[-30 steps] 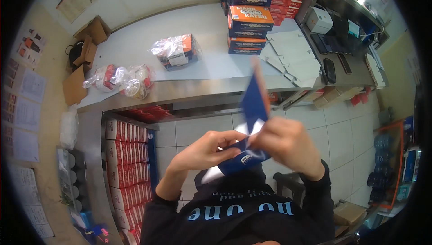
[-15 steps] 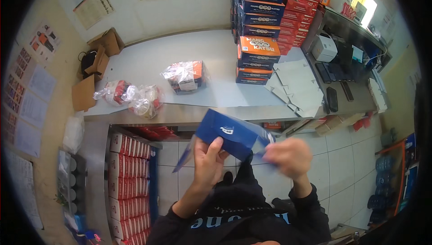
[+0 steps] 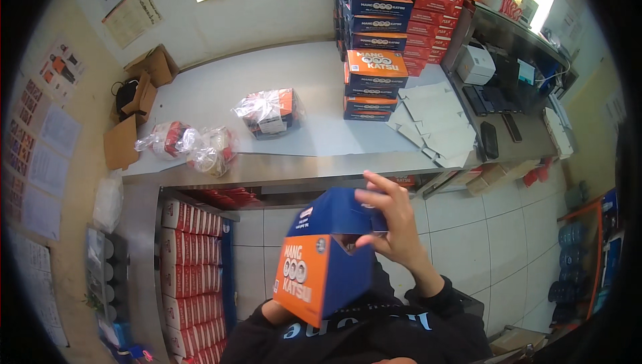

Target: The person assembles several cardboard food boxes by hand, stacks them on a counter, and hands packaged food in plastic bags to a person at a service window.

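A folded cardboard food box (image 3: pixel 308 267), dark blue with an orange printed face, is held up in front of my body, tilted. My left hand (image 3: pixel 273 312) bears it from behind and below; only the wrist area shows and the box hides the fingers. At the box's right end there is a gap beside the blue flaps. My right hand (image 3: pixel 396 222) is at that end, its fingers spread apart, with the thumb and fingertips by the flap edge.
Across the counter (image 3: pixel 200 89) sit plastic-wrapped packs (image 3: pixel 271 113), stacked blue-and-orange boxes (image 3: pixel 376 73), red boxes (image 3: pixel 431 19) and flat white cardboard sheets (image 3: pixel 438 123). A printer (image 3: pixel 476 66) and phones (image 3: pixel 489 140) lie to the right. Red-and-white cartons (image 3: pixel 192 250) fill the lower left shelf.
The box has turned so its orange face shows, and it is opened into a box shape. My left hand has gone behind it. My right hand has moved left and up, its fingers spreading.
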Available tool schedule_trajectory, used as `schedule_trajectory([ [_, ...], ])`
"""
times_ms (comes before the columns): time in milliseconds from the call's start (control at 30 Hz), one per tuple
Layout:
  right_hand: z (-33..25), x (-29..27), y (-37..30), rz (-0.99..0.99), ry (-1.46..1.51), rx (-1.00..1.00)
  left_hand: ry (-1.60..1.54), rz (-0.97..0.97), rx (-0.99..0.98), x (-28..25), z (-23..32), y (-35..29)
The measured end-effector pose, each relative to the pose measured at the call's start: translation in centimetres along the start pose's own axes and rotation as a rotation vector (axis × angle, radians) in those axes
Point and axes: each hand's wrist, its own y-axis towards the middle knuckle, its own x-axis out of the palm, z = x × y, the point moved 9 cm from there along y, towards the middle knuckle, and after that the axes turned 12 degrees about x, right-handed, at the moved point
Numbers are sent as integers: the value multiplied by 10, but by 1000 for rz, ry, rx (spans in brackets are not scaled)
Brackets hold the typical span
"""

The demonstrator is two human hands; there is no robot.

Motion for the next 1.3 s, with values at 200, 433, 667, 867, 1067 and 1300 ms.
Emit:
schedule_trajectory([
  [200, 158, -11, -49, -345, 393, 764, 344, -450, 67, 21, -18, -19],
  [433, 107, 37, -97, -604, 490, 722, 507, -404, -154, 25, -9, -19],
  [667, 15, -34, -61, -380, 731, 238, -639, -641, -636, 80, -18, -43],
  [867, -20, -32, -63, -558, 93, -93, -691, -450, -495, 106, -1, -27],
  [1067, 35, -99, -172, 155, 116, 352, -879, 418, -701, 105, -26, -45],
  [1300, 72, -120, -225, 154, 343, 1076, -449, 488, -517, 117, 36, -62],
])
